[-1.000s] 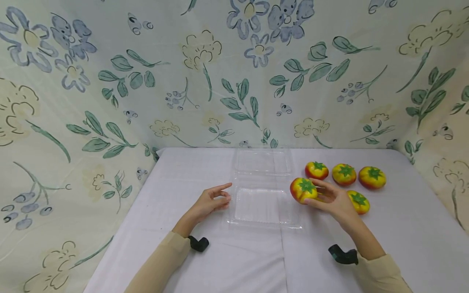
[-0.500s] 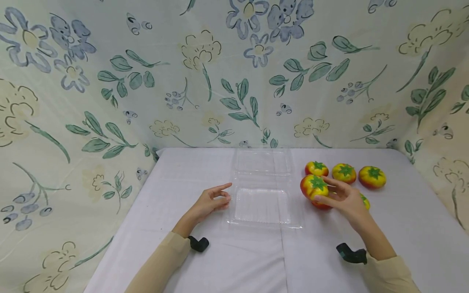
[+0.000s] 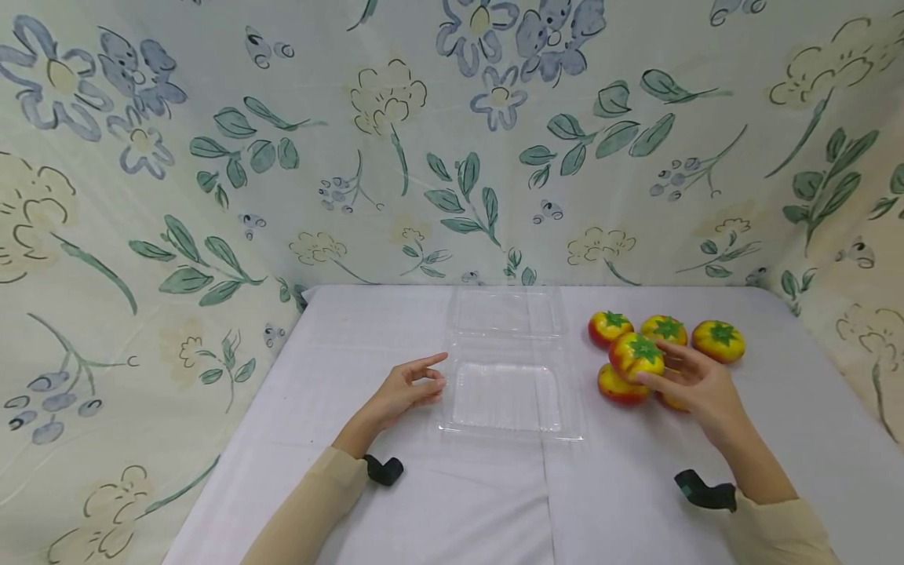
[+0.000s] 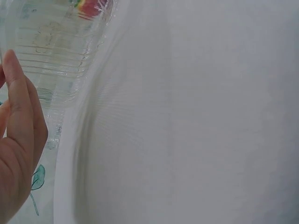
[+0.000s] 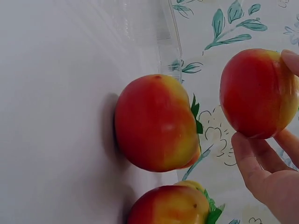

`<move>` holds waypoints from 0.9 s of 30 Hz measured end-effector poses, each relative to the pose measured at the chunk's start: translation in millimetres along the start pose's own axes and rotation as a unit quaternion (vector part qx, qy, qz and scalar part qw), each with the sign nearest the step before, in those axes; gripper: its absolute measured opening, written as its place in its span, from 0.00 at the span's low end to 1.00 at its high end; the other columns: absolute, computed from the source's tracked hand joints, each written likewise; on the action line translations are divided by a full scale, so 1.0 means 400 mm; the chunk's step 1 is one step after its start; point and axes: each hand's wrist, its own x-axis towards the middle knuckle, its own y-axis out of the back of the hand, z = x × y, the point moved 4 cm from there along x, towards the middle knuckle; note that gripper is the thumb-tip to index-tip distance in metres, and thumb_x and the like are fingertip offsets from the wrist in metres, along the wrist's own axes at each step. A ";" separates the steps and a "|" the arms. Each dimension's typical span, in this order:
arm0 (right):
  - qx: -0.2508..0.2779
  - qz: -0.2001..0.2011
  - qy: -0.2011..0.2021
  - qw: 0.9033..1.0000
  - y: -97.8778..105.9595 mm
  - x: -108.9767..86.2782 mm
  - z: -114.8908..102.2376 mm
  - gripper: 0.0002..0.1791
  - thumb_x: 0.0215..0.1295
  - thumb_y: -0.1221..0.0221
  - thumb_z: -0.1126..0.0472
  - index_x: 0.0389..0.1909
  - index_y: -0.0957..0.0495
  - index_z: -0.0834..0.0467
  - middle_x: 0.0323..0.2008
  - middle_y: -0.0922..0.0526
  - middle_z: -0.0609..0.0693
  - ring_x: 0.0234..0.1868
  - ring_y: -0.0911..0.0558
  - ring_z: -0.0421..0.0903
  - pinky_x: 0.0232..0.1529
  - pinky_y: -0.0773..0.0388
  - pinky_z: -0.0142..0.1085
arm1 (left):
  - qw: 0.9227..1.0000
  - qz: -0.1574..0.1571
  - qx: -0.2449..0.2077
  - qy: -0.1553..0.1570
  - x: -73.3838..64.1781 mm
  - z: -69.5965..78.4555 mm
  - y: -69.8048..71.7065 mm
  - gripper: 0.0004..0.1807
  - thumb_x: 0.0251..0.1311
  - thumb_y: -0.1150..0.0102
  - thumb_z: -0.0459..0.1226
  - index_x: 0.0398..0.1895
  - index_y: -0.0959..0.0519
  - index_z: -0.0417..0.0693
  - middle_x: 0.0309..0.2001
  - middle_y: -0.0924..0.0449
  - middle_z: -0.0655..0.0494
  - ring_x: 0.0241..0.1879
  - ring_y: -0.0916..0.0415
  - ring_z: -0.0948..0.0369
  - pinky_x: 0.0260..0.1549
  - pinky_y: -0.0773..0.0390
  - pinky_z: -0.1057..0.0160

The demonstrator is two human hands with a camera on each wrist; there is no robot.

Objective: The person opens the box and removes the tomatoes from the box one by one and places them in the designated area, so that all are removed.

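Observation:
My right hand pinches a red-and-yellow tomato with a green star-shaped top, between thumb and fingers. In the right wrist view, the held tomato is off the cloth, apart from a resting tomato. Below it in the head view lies another tomato, and one more is mostly hidden by the hand. My left hand holds nothing, fingers loosely bent, beside the left edge of a clear plastic clamshell box, whose lid lies open behind its base.
Behind the held tomato sit a left tomato, a middle tomato and a right tomato. A white cloth covers the table. Floral fabric rises at the back and sides.
My right hand has moved right with the tomato, away from the box and over the other tomatoes. A tomato on the cloth near the box has come into sight. My left hand stays put.

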 end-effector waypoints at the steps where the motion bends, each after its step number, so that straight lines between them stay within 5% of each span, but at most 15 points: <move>1: 0.001 0.001 0.002 1.000 0.005 -0.001 0.003 0.40 0.65 0.33 0.52 0.73 0.36 0.62 0.61 0.31 0.54 0.48 0.27 0.28 0.43 0.23 0.18 | 1.000 0.001 -0.001 0.001 0.000 0.001 0.000 0.33 0.65 0.37 0.31 0.73 0.34 0.45 0.46 0.25 0.48 0.37 0.20 0.63 0.41 0.16 0.67; 8: 0.007 0.016 0.006 1.000 0.033 -0.004 0.015 0.39 0.65 0.33 0.54 0.73 0.36 0.62 0.60 0.31 0.50 0.46 0.26 0.27 0.43 0.24 0.18 | 1.000 0.004 0.000 0.004 0.000 0.001 -0.001 0.33 0.65 0.36 0.31 0.73 0.33 0.47 0.46 0.25 0.48 0.37 0.20 0.62 0.42 0.16 0.66; 16: -0.022 0.020 -0.022 0.999 0.061 -0.013 0.027 0.40 0.66 0.34 0.48 0.75 0.37 0.57 0.64 0.34 0.62 0.48 0.29 0.28 0.42 0.25 0.16 | 1.000 0.004 -0.007 0.006 -0.001 -0.001 0.000 0.33 0.64 0.36 0.31 0.73 0.32 0.47 0.45 0.25 0.49 0.37 0.20 0.63 0.41 0.16 0.66; 27: 0.000 0.065 -0.034 0.997 0.104 -0.019 0.047 0.39 0.64 0.32 0.51 0.74 0.35 0.52 0.54 0.30 0.36 0.49 0.30 0.30 0.40 0.26 0.15 | 1.000 0.003 -0.009 0.006 0.002 -0.002 0.001 0.34 0.64 0.36 0.31 0.73 0.33 0.46 0.45 0.25 0.49 0.37 0.19 0.63 0.42 0.16 0.66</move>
